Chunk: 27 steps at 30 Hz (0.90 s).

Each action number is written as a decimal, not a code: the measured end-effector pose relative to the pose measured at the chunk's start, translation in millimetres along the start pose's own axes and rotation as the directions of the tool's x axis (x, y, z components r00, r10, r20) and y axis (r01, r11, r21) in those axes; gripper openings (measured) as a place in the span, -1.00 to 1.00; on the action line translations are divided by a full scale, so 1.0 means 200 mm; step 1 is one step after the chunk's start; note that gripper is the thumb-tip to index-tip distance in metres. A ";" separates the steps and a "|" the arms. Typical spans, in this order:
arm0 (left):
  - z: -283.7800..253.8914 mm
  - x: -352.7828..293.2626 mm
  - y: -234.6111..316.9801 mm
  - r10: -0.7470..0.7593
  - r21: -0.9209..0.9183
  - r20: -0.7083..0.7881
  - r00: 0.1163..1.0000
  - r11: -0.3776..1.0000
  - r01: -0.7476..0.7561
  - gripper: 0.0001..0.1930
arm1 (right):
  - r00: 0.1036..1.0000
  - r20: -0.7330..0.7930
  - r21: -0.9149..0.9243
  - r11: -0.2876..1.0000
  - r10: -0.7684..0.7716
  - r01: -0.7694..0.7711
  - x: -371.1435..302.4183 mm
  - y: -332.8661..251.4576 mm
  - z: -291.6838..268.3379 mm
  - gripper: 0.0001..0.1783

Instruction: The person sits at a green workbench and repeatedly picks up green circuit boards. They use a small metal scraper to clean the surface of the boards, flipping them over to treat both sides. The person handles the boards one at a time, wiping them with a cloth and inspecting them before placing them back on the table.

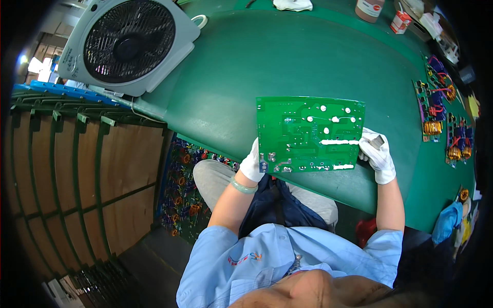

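While the gloved left hand [251, 163] grasps its near left corner and the right hand [379, 158] its right edge, the circuit board [298, 134] hangs over the green table's [226, 72] near side, probably light, stiff, crackable, best held by its rim.

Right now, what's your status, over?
Left hand and right hand gripping green circuit board at opposite sides. White streaks showing. Grey fan upper left, not touching.
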<state>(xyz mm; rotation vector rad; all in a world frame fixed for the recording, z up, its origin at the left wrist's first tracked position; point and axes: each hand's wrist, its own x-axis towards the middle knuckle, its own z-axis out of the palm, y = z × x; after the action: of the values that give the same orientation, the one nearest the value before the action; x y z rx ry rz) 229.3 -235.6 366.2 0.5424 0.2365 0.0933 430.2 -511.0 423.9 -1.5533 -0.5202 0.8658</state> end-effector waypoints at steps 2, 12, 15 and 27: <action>-0.01 0.01 -0.01 -0.015 -0.028 0.000 1.000 1.000 0.015 -0.74 | 1.000 -0.021 -0.004 1.000 -0.002 0.002 -0.01 -0.01 0.00 -0.81; 0.00 -0.02 -0.04 -0.030 -0.057 -0.064 0.998 0.998 0.026 -0.75 | 0.999 -0.023 0.015 1.000 -0.026 0.026 -0.01 0.00 0.00 -0.69; 0.00 -0.01 -0.04 -0.033 -0.060 -0.069 0.997 0.998 0.028 -0.75 | 0.999 -0.018 0.032 0.999 -0.035 0.035 -0.01 0.02 -0.01 -0.70; 0.19 -0.07 0.03 0.064 0.119 -0.106 0.992 0.992 -0.052 -0.76 | 0.999 -0.049 0.021 1.000 -0.018 0.019 -0.01 0.04 -0.03 -0.73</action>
<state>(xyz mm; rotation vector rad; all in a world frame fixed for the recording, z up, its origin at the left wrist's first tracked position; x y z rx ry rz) 225.3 -250.9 403.3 0.6612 0.3348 0.1668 432.0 -517.3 416.2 -1.5440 -0.4884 0.8149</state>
